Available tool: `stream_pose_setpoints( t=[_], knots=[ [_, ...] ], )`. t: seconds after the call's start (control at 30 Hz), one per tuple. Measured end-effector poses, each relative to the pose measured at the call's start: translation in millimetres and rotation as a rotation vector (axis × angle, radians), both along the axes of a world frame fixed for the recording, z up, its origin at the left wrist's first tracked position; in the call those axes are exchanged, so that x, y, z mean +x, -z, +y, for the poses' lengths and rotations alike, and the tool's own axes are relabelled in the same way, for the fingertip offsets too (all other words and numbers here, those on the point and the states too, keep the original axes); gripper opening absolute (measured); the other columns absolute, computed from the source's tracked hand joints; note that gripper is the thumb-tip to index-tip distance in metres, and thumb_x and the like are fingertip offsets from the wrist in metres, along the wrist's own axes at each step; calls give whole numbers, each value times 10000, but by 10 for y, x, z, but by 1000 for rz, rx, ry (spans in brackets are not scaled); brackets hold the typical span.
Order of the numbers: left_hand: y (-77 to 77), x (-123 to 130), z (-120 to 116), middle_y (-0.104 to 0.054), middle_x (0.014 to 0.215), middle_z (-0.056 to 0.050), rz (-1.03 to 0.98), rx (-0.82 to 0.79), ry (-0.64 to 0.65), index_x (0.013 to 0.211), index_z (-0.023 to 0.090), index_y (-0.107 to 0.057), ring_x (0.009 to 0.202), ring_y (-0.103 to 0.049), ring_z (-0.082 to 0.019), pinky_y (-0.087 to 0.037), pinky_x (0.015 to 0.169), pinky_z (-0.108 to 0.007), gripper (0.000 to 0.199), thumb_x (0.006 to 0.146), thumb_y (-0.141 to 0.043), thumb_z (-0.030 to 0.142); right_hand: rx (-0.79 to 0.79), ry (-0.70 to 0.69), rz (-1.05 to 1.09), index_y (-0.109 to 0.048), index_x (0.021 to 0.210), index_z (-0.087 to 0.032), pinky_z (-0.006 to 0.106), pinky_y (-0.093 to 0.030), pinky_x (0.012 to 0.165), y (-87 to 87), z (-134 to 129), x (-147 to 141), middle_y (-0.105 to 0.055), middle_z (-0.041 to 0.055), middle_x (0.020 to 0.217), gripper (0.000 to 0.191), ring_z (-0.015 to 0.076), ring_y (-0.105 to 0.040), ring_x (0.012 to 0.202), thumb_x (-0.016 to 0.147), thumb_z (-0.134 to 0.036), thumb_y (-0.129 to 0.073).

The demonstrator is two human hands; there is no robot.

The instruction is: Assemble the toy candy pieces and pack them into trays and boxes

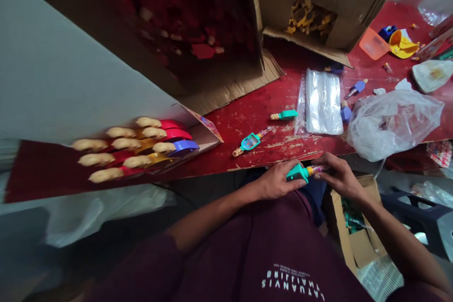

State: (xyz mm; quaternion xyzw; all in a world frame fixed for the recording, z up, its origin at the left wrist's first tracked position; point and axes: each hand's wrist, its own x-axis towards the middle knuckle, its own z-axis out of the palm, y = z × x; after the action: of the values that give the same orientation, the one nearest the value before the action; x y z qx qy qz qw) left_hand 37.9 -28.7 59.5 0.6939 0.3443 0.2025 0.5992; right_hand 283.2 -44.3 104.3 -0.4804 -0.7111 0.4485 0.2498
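Note:
Close to my body, just off the table's front edge, my left hand (278, 180) is closed around a teal plastic toy (297, 174). A clear tube of colourful candies (314, 170) sticks out of the toy's right end, and the fingers of my right hand (338, 175) pinch that tube. On the table beyond lies a similar teal toy (250, 142), with a small screen-like face, a beige figure at one end and a candy tube at the other. Another teal piece (288, 115) with a beige end rests beside the clear plastic bags (323, 101).
At left, a box (207, 132) holds rows of red, yellow and purple toys with beige figures (122, 144). Cardboard boxes (226, 94) stand behind. A crumpled plastic bag (392, 122), purple toy (357, 87) and orange tray (373, 43) lie rightward; an open carton (345, 236) sits below.

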Motion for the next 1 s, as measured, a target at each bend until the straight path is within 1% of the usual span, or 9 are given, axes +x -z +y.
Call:
stream_pose_setpoints(
  t=[0.1, 0.23, 0.37, 0.43, 0.53, 0.67, 0.73, 0.87, 1.0],
  knots=[
    [-5, 14, -58, -659, 896, -31, 85, 33, 54, 1117, 168, -596, 787, -596, -182, -448, 742, -311, 354, 897, -640, 441, 105, -37, -51, -691, 1133, -206, 285, -516, 737, 0, -104, 7, -679, 59, 960, 230, 167, -642, 847, 941, -332, -699],
    [-59, 11, -125, -676, 938, -42, 186, 34, 151, 1178, 186, -569, 811, -630, -207, -456, 757, -329, 352, 918, -614, 420, 146, -54, -88, -670, 1182, -210, 257, -519, 699, -13, -270, -5, -663, 65, 985, 224, 151, -639, 834, 968, -276, -660],
    [-137, -4, -137, -673, 991, -52, 217, 30, 178, 1159, 198, -562, 883, -636, -225, -446, 787, -334, 330, 920, -611, 421, 170, -34, -113, -652, 1220, -205, 243, -516, 689, -30, -389, 4, -651, 66, 1002, 248, 141, -640, 831, 973, -227, -642],
    [-146, -4, -115, -646, 905, -20, 172, -33, 197, 1087, 197, -570, 819, -605, -193, -423, 736, -299, 308, 916, -614, 449, 153, -28, -106, -660, 1206, -198, 247, -518, 704, -47, -397, 23, -663, 63, 988, 238, 142, -644, 833, 972, -242, -648],
    [-91, 8, -67, -571, 782, 28, 22, -202, 258, 989, 194, -561, 710, -520, -133, -377, 651, -249, 328, 902, -620, 504, 66, -29, -64, -690, 1144, -192, 257, -520, 729, -77, -357, 55, -686, 47, 939, 219, 146, -651, 820, 960, -310, -678],
    [6, 37, -39, -555, 815, 28, -109, -362, 290, 967, 188, -548, 723, -498, -115, -387, 663, -236, 351, 880, -632, 518, -48, -25, -35, -709, 1097, -188, 258, -521, 722, -107, -314, 69, -702, 41, 917, 238, 147, -656, 801, 952, -374, -684],
    [13, 51, -52, -554, 796, 32, -69, -330, 265, 972, 190, -553, 713, -493, -116, -375, 657, -238, 339, 879, -635, 506, -17, -17, -55, -702, 1113, -186, 257, -522, 720, -114, -324, 60, -704, 50, 935, 229, 147, -656, 810, 960, -354, -674],
    [-31, 78, -87, -577, 777, 34, 99, -176, 204, 1035, 199, -580, 694, -501, -128, -352, 644, -249, 296, 890, -636, 451, 93, -34, -118, -678, 1159, -175, 249, -518, 695, -104, -367, 40, -691, 72, 968, 200, 138, -642, 803, 994, -271, -617],
    [-32, 93, -76, -610, 810, 18, 157, -61, 244, 1073, 202, -579, 705, -548, -146, -369, 650, -260, 288, 904, -621, 432, 87, -51, -114, -681, 1151, -174, 257, -514, 682, -55, -386, 59, -688, 75, 954, 211, 142, -635, 789, 999, -302, -609]
  ],
)
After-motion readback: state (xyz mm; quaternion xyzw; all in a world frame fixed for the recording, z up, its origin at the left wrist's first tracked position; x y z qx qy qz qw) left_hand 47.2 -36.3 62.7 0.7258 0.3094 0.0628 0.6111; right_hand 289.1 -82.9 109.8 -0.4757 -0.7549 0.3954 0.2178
